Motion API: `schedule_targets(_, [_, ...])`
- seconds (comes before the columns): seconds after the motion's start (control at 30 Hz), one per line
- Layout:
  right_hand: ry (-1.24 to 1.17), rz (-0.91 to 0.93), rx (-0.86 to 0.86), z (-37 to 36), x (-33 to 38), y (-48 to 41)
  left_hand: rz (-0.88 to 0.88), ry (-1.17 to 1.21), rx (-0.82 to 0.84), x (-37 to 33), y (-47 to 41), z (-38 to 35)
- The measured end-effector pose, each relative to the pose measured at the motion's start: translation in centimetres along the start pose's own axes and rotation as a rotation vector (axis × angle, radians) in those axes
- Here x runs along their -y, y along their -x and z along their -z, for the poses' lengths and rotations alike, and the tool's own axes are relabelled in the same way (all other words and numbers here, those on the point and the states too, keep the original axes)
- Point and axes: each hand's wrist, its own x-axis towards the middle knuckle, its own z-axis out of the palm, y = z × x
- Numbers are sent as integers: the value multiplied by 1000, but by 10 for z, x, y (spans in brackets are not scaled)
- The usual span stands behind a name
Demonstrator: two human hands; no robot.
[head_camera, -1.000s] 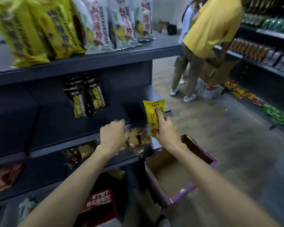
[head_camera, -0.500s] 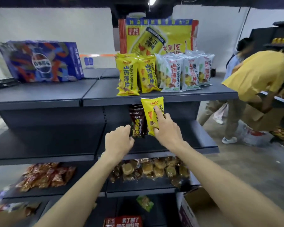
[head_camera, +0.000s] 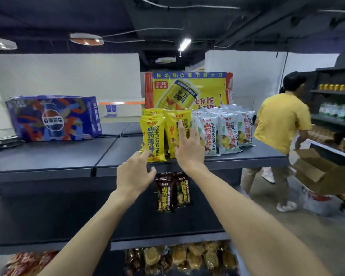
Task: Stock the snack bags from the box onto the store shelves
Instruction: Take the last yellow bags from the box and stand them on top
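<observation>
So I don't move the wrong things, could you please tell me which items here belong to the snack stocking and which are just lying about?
Job: yellow snack bags, top shelf, left hand and right hand touching those bags, white snack bags beside them.
Lying about: blue cola case, yellow drink carton, cardboard box another person carries.

Glare is thrown by 1 ceiling tube; the lower shelves are shadowed, edges are bowed, the person is blurred.
</observation>
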Motion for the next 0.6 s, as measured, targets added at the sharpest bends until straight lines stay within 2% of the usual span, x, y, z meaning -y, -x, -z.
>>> schedule_targets(0.07, [33, 6, 85, -21, -5, 13, -17, 16, -19, -4, -10, -8])
schedule_targets(0.23, [44, -21, 168, -27, -10, 0, -19, -34, -64, -8, -34, -30])
schedule_targets(0.47, [35, -26, 121, -44, -6, -14, 118, 45, 22, -1, -67, -52])
schedule_targets(0.6, [40, -19, 85, -54, -5, -16, 95, 85, -13, 2, -68, -67])
